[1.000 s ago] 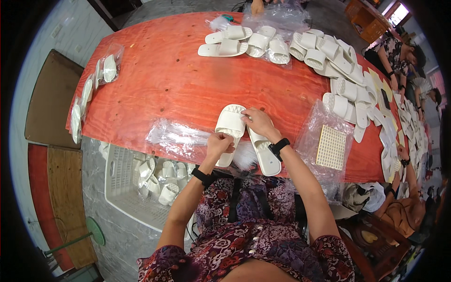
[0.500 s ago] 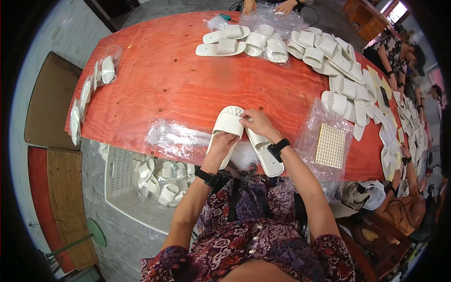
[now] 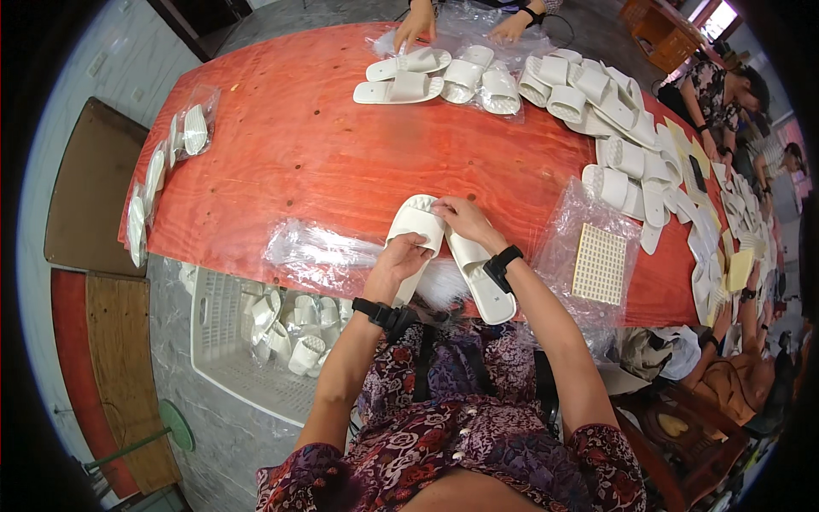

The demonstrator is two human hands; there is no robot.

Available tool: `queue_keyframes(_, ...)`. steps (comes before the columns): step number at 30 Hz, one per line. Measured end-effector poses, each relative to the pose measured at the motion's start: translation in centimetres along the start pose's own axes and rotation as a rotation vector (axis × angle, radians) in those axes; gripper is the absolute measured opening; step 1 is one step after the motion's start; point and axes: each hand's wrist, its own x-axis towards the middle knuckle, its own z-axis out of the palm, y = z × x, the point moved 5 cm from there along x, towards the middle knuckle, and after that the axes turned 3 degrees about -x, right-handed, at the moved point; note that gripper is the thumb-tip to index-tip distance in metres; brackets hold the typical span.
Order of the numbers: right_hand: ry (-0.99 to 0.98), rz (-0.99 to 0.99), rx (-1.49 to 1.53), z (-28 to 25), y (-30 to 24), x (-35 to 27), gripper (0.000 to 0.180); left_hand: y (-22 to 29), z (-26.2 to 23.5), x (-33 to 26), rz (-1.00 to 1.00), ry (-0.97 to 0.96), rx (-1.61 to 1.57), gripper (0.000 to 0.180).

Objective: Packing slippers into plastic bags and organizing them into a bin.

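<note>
A pair of white slippers lies at the near edge of the red table, toes pointing away from me. My left hand [image 3: 404, 255] grips the left slipper [image 3: 417, 224], fingers over its strap and thumb along the inner side. My right hand [image 3: 465, 219] bends over the toe end of the right slipper [image 3: 480, 282], its fingertips closed at the inner edge of the left slipper's toe. The right slipper's strap is mostly hidden under that hand. Clear plastic bags [image 3: 320, 253] lie beside and partly under the left slipper.
On the red table [image 3: 281, 128], a sticker sheet [image 3: 600, 264] rests on clear plastic at right. Piled slippers [image 3: 589, 90] spread along the far right; bagged ones [image 3: 155, 175] line the left edge. A grey basket [image 3: 256, 384] holds bagged slippers below. A co-worker's hands [image 3: 415, 26] reach in opposite.
My right fingertips have shifted slightly left and away, toward the left slipper's toe. My left hand has moved up a little on the strap. Opposite, a co-worker's hand has come nearer the slippers.
</note>
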Motion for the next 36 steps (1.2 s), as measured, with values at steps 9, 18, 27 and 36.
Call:
queue_keyframes(9,-0.025,0.07,0.307,0.6,1.0,-0.1,0.017,-2.4,0.9,-3.4,-0.074,0.043,-0.137,0.023)
queue_keyframes(18,0.013,0.048,0.355,-1.4,0.9,-0.6,0.016,3.2,6.8,-6.7,0.681,0.267,1.474,0.026)
queue_keyframes(27,0.006,-0.021,0.31,-1.9,0.4,-0.4,0.017,3.8,6.7,0.4,0.752,0.178,1.501,0.024)
queue_keyframes(36,0.127,0.164,-0.482,-2.9,-1.0,-1.8,0.021,3.4,9.2,-2.0,1.005,0.003,1.286,0.017)
